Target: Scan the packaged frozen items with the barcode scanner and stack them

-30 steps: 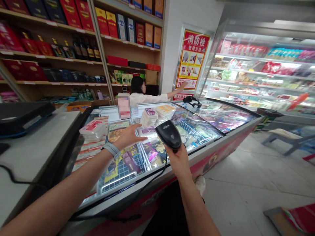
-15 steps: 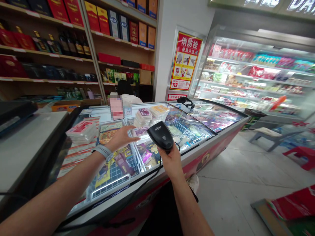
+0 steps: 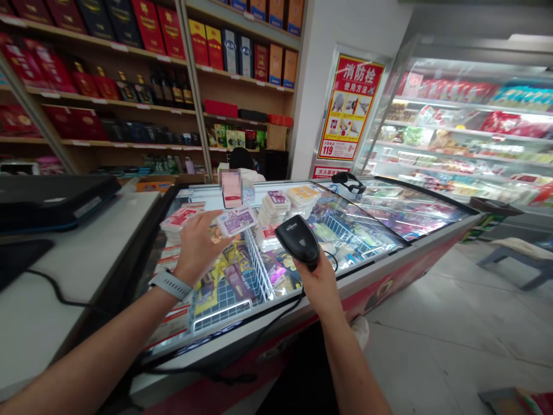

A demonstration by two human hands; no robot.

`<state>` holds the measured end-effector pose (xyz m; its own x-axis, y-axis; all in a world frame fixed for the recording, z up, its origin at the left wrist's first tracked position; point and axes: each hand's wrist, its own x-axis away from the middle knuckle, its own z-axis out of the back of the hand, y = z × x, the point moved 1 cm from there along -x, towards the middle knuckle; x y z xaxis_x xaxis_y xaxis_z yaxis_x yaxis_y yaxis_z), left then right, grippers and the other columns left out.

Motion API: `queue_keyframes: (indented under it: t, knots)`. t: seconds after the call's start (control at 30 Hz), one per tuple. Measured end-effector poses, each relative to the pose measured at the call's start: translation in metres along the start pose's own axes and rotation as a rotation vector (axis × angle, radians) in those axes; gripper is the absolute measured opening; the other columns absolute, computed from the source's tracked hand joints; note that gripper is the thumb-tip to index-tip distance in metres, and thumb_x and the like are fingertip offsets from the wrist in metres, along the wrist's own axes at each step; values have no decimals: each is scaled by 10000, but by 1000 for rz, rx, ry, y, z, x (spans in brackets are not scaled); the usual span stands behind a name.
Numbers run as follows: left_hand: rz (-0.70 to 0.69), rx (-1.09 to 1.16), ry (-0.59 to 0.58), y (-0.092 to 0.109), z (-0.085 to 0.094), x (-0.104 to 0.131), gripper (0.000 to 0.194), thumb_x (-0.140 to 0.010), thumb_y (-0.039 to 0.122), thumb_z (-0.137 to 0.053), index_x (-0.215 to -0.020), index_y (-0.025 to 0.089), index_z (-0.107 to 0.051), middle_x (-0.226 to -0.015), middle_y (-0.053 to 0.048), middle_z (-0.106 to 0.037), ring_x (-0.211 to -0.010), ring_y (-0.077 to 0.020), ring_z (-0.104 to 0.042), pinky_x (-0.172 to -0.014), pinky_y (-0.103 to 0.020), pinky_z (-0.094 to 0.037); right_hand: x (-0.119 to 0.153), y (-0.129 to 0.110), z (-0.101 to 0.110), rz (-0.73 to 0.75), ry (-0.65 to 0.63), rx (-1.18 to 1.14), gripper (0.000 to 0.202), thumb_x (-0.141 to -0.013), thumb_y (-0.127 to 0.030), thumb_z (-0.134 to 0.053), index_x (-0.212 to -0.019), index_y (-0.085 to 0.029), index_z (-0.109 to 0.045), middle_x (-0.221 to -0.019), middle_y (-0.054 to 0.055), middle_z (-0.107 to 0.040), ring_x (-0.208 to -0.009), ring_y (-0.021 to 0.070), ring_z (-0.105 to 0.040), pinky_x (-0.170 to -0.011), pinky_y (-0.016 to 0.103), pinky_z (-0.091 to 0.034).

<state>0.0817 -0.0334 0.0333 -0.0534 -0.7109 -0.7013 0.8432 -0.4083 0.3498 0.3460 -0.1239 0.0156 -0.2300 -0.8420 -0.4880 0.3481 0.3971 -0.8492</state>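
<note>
A purple-labelled pack (image 3: 241,221) is now raised, its left end pinched by the left grip (image 3: 199,243). A scanner (image 3: 298,239) is clasped by the right grip (image 3: 318,281).

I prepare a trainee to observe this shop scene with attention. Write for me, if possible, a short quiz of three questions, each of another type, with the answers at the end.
1. Multiple choice: what does the person's right hand hold? (a) a green glass bottle; (b) a black plastic handheld scanner; (c) a yellow cardboard box.
2. True or false: the pale grey wristband is worn on the right wrist.
3. Fill in: the left hand holds a flat, white rectangular pack whose printed label is mainly ______ in colour.

Key: 1: b. 2: false, it is worn on the left one. 3: purple.
</note>
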Motion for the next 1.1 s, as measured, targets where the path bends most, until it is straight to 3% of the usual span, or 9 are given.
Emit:
queue_keyframes:
  t: [0.1,0.3,0.63,1.1]
  knots:
    - [-13,-43,107,-3,6,8,527,-828,400,-697,-1314,253,-552,-1333,-120,-603,-1291,-347,-510,-1110,-511,-340,0,-1,-6,8,-69,67,243,-844,-259,-636,-1079,-201,-650,-1037,57,-710,-969,236,-644,-883,345,-488]
    - [-81,-133,196,-16,-1,16,552,-831,362,-704,-1343,262,-525,-1391,-117,-574,-1338,-347,-470,-1136,-515,-254,-2,-9,-20,15,-179,187,250,-838,-191,-609,-1085,-207,-650,-1017,53,-695,-956,238,-630,-864,352,-464]
    - [-77,-184,174,-15,2,17,551,-861,445,-680,-1343,288,-464,-1400,-82,-572,-1365,-316,-463,-1155,-526,-253,0,-11,-40,57,-219,298,208,-842,-157,-590,-1042,-206,-618,-1004,72,-671,-947,254,-616,-832,357,-461]
    - [-62,-177,153,-14,4,18,541,-874,463,-656,-1350,310,-452,-1415,-67,-561,-1386,-317,-441,-1176,-560,-214,0,-10,-39,79,-235,316,213,-857,-172,-583,-1066,-203,-610,-1010,75,-663,-962,259,-611,-839,356,-454]
